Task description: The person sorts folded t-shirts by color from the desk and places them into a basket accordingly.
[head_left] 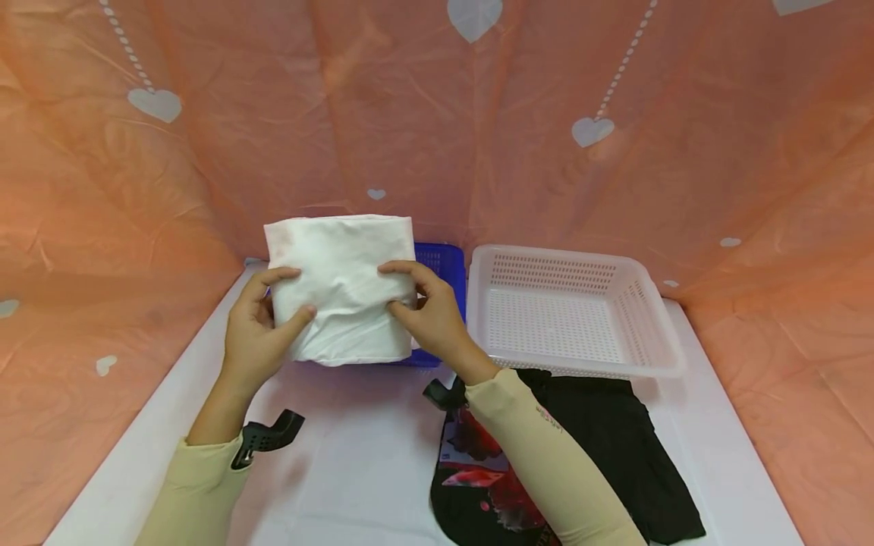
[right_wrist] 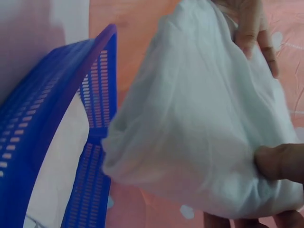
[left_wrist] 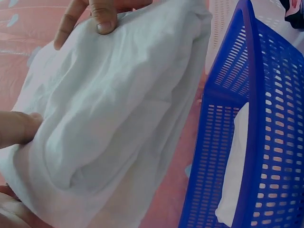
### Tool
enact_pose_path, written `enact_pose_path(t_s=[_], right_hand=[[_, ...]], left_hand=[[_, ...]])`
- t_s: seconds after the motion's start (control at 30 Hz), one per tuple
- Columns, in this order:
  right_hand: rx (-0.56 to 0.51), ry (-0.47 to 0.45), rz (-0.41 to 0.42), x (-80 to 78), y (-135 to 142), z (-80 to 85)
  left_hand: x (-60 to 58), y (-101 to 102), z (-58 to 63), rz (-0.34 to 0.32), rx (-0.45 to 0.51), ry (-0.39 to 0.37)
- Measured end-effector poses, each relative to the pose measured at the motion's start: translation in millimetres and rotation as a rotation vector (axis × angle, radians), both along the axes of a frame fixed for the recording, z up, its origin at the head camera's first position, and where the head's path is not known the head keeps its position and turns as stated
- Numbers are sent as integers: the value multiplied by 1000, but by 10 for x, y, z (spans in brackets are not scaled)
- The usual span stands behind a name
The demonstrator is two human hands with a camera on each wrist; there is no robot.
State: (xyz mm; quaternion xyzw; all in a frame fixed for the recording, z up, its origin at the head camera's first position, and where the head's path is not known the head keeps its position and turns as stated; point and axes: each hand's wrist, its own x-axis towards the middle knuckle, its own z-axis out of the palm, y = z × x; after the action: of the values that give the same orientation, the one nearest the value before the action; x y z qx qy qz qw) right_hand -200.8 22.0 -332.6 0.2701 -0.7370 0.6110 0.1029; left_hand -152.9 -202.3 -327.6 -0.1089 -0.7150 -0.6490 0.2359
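A folded white cloth garment (head_left: 344, 303) is held up over the blue basket (head_left: 447, 277), hiding most of it in the head view. My left hand (head_left: 254, 334) grips the cloth's left side, thumb on the near face and fingers around behind. On the right side my right hand (head_left: 433, 315) pinches it, with its thumb and index finger on the front. Loose folds show along the cloth's lower edge in the left wrist view. Another piece of white cloth (left_wrist: 233, 175) lies inside the blue basket.
A white perforated basket (head_left: 567, 258) stands right of the blue one. In front of it, partly under my right forearm, lies a black garment (head_left: 608, 440) beside dark cloth with a red flower print (head_left: 471, 478). An orange sheet with hearts (head_left: 410, 114) hangs behind the white table (head_left: 341, 470).
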Motion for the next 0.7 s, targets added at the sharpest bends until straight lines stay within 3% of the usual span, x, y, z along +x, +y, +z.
enact_pose_path(t_s=[0.17, 0.33, 0.47, 0.7], right_hand=[[-17, 37, -38, -90, -12, -19], [-31, 30, -48, -203, -47, -119], [-22, 20, -65, -315, -77, -263], [17, -24, -103, -437, -119, -496]], left_hand=[[-149, 44, 9, 45, -44, 46], [-316, 47, -64, 100, -107, 54], [-463, 45, -171, 136, -142, 12], [-656, 3, -411, 132, -186, -80]])
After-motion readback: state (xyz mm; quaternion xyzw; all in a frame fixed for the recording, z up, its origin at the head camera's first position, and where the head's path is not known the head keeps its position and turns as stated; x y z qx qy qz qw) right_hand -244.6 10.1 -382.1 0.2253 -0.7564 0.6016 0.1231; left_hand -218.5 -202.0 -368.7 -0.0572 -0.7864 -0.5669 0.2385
